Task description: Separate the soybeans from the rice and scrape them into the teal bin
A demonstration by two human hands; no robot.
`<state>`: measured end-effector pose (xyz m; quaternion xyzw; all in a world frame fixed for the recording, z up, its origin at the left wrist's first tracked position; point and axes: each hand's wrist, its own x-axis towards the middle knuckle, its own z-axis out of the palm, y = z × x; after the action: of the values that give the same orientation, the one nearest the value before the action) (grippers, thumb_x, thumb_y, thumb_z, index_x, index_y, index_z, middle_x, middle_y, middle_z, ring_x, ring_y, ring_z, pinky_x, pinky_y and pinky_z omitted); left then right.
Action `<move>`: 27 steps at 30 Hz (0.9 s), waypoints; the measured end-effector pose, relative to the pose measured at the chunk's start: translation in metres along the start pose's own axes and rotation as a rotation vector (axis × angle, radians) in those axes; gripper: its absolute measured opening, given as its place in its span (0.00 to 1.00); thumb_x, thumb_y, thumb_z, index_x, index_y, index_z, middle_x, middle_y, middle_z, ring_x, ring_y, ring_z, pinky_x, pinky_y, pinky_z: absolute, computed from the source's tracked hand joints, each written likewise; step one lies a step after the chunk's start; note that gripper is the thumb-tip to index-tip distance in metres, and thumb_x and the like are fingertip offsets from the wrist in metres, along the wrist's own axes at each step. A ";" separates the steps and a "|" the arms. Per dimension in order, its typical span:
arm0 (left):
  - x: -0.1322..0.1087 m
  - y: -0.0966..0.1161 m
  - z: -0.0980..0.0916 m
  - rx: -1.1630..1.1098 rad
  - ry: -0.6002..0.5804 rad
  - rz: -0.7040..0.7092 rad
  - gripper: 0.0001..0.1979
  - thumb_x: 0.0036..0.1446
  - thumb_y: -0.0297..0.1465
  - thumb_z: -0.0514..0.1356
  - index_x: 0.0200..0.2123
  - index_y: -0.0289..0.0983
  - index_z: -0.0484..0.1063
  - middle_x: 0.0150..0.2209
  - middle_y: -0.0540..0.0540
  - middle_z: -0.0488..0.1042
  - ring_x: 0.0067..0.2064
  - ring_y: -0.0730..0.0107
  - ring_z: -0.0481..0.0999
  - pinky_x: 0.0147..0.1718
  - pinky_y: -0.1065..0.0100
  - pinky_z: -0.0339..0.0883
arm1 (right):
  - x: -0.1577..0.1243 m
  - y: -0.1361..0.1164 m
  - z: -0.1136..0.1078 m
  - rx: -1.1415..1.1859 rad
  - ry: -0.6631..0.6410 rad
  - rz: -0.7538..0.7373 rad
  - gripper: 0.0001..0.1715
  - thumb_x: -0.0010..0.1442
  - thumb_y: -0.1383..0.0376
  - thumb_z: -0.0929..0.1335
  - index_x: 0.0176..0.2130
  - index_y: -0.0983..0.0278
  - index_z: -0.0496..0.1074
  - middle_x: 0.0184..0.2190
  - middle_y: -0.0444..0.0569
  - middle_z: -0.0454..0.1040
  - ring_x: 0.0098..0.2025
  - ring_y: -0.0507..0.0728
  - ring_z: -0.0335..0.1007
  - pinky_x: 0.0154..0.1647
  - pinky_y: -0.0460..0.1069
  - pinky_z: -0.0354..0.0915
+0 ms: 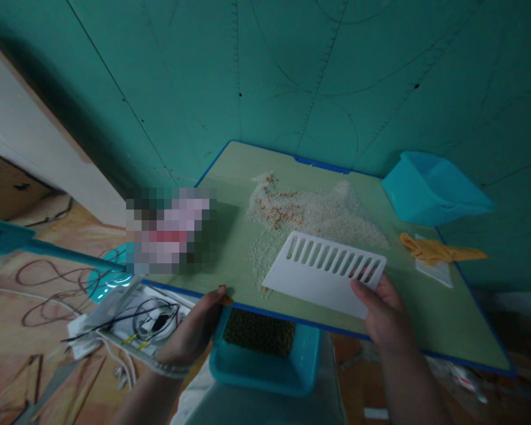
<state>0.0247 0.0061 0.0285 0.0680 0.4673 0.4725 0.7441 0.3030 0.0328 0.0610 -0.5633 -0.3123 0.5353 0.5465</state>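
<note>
My right hand [387, 307] grips the right end of a white plastic scraper [318, 280] with a row of slots, thumb on top. The scraper is tilted over the near part of a green table [221, 254], in front of a spread of white rice-like grains [336, 212]. Yellow-orange kernels [278, 212] lie among the grains on the left. My left hand [199, 324] is closed on the table's near blue edge, its thumb above and its other fingers mostly hidden. Beside that thumb is a small orange piece [226, 300], too unclear to name.
Below the near edge, a blue basin [265, 378] holds small dark green beans [259, 332]. On the table's right are a blue bin [433, 189], an orange cloth [438, 249] and a white flat piece [433, 273]. A blurred-out pink item [172, 230] stands at left. Cables [157, 319] lie below.
</note>
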 end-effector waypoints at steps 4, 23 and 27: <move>0.000 0.000 0.002 -0.012 -0.006 0.021 0.06 0.48 0.31 0.62 0.32 0.37 0.75 0.38 0.48 0.79 0.44 0.60 0.75 0.49 0.66 0.63 | 0.000 0.000 0.000 -0.009 -0.008 -0.005 0.16 0.43 0.60 0.74 0.34 0.58 0.72 0.31 0.43 0.78 0.35 0.61 0.74 0.41 0.57 0.65; -0.001 0.001 0.001 -0.003 0.006 -0.061 0.10 0.45 0.33 0.64 0.34 0.37 0.75 0.34 0.47 0.79 0.39 0.59 0.77 0.46 0.65 0.66 | -0.001 0.005 0.001 -0.018 -0.051 0.042 0.17 0.41 0.59 0.75 0.33 0.59 0.72 0.29 0.45 0.78 0.30 0.58 0.73 0.32 0.52 0.66; 0.000 0.001 0.001 0.008 -0.013 -0.060 0.08 0.48 0.33 0.62 0.33 0.38 0.75 0.34 0.49 0.79 0.35 0.62 0.77 0.43 0.65 0.67 | -0.002 0.006 0.001 -0.024 -0.046 0.063 0.18 0.41 0.59 0.75 0.34 0.59 0.72 0.28 0.45 0.78 0.30 0.57 0.72 0.32 0.51 0.66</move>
<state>0.0248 0.0064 0.0297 0.0600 0.4662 0.4477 0.7607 0.3001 0.0299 0.0564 -0.5667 -0.3131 0.5615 0.5152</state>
